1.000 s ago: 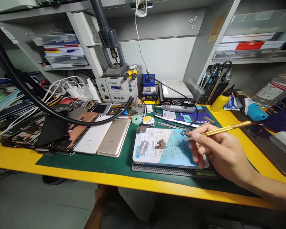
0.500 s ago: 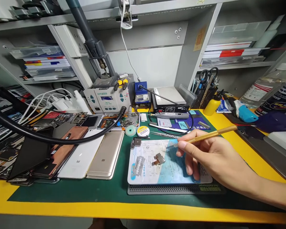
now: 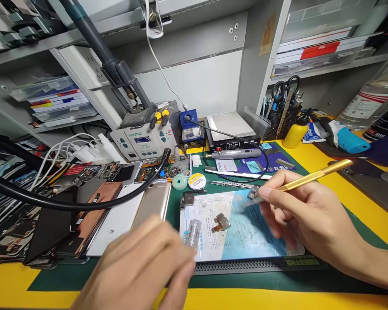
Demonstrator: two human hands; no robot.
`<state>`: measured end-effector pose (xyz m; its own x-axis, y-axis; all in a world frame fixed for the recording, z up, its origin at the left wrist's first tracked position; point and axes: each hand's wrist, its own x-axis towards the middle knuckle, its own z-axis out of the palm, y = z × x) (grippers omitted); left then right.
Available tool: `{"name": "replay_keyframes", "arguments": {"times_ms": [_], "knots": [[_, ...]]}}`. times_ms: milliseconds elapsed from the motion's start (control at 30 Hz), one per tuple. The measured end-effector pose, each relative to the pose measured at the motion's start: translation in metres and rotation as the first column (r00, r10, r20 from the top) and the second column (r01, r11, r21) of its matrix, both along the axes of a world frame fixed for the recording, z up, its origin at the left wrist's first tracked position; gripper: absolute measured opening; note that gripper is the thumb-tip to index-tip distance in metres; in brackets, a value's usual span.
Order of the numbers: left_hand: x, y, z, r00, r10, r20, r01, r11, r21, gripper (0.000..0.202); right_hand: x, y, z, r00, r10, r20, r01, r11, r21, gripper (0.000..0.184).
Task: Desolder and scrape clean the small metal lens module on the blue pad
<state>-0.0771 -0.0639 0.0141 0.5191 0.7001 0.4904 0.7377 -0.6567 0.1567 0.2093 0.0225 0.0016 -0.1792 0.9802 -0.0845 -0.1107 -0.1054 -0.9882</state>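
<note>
Hands: apart, the right hand (image 3: 310, 215) pinching a slim gold-coloured metal tool handle (image 3: 313, 181) between thumb and fingers, the left hand (image 3: 139, 262) blurred low in the foreground, curled loosely, with nothing visible in its grip, though the blur leaves that uncertain

Tool tip: angled down and left from the right hand, at or just beside a small grey metal component (image 3: 254, 192), which lies near the far edge of the mat; the exact contact is too small to tell

Work surface: a white-and-blue printed repair mat (image 3: 261, 232) on a dark green desk pad (image 3: 58, 275), over the yellow desk (image 3: 358, 206)

On the mat: a steel double-edged razor blade (image 3: 193, 232) just beyond the left hand's fingertips, a small metal part with a copper-coloured ribbon (image 3: 221, 223) near the middle, and a dark square component (image 3: 188, 199) at the far left corner

Just beyond the mat: slender steel tweezers (image 3: 229, 184), a round yellow-and-white solder tin (image 3: 197, 181), a pale green round sponge (image 3: 179, 181)

Left of the mat: a white Mi phone (image 3: 111, 224) and a gold phone (image 3: 153, 200) lying side by side, under a black rubber hose (image 3: 84, 202)

Rear of the desk: a grey rotary engraving pen (image 3: 233, 153), a white hot-air rework station (image 3: 142, 140), a blue soldering station (image 3: 190, 125)
</note>
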Motion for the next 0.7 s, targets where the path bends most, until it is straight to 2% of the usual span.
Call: {"name": "replay_keyframes", "arguments": {"times_ms": [67, 100, 233, 400, 700], "knots": [[0.012, 0.029, 0.013, 0.998, -0.05, 0.034, 0.053, 0.995, -0.082, 0.015, 0.003, -0.001, -0.003, 1.0, -0.013, -0.008, 0.013, 1.0, -0.007, 0.038], [0.018, 0.042, 0.018, 0.998, -0.062, 0.024, 0.063, 0.995, -0.083, 0.016, 0.005, -0.001, -0.005, 1.0, -0.012, -0.009, 0.012, 1.0, -0.014, 0.039], [0.036, 0.075, 0.021, 0.991, -0.1, -0.087, 0.09, 0.99, -0.108, 0.03, 0.011, 0.003, -0.007, 0.999, 0.031, -0.022, -0.032, 0.997, -0.074, 0.041], [0.046, 0.085, 0.016, 0.973, -0.117, -0.198, 0.083, 0.982, -0.171, 0.033, 0.016, 0.007, -0.008, 0.995, 0.07, -0.068, -0.079, 0.987, -0.142, 0.04], [0.046, 0.086, 0.01, 0.974, -0.137, -0.18, 0.11, 0.982, -0.152, 0.033, 0.015, 0.006, -0.01, 0.993, 0.087, -0.08, -0.1, 0.981, -0.164, 0.039]]}}
